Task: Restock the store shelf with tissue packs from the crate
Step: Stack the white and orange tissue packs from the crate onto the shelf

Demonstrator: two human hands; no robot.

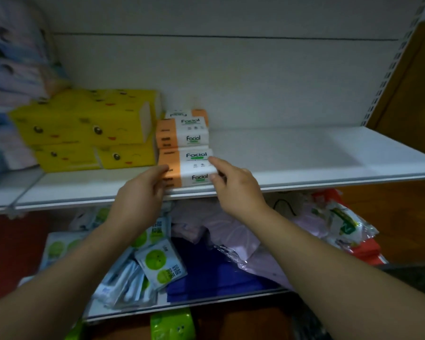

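An orange-and-white "Facial" tissue pack [189, 168] lies at the front of the white shelf [304, 158]. My left hand [140, 197] grips its left orange end, and my right hand [236, 185] grips its right end, thumb on the front face. Behind it a second "Facial" pack [183, 134] sits flat, with a third pack [185, 114] further back against the rear wall. The crate is out of view.
Yellow tissue packs with cartoon faces [84, 126] are stacked to the left of the row. Pastel packs [10, 77] pile up at far left. Right of the row the shelf board is bare. The lower shelf [206, 300] holds green-dotted wipe packs [160, 263] and wrapped goods.
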